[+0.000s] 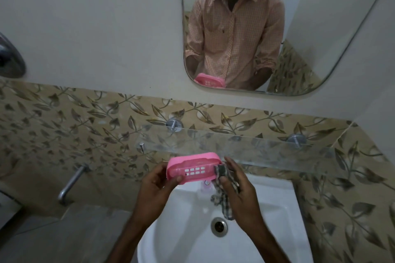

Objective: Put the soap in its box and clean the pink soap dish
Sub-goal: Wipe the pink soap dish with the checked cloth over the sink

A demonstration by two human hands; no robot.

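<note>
Head view: the pink plastic soap dish (193, 167) is an oblong with rounded ends and a smooth moulded rim. Its base has rows of small rectangular slots. It is held in the air above the back edge of the white glazed ceramic basin (273, 215), just below the frosted glass shelf (267, 151). The long axis runs left-right, roughly parallel to the shelf, and the hollow side is tipped toward the camera.

The left hand (156, 186) grips the dish's left end, fingers (157, 170) curled behind and thumb on the front rim. The right hand (239, 186) pinches a checked woven cloth (224, 205) against the dish's right end. Its fingers (233, 164) are half-curled, and the limp cloth hangs toward the round metal drain (219, 227).

A chrome wall tap (72, 181) sits on the left, on leaf-patterned beige tiles (64, 126). The rounded wall mirror (320, 28) reflects the dish.
</note>
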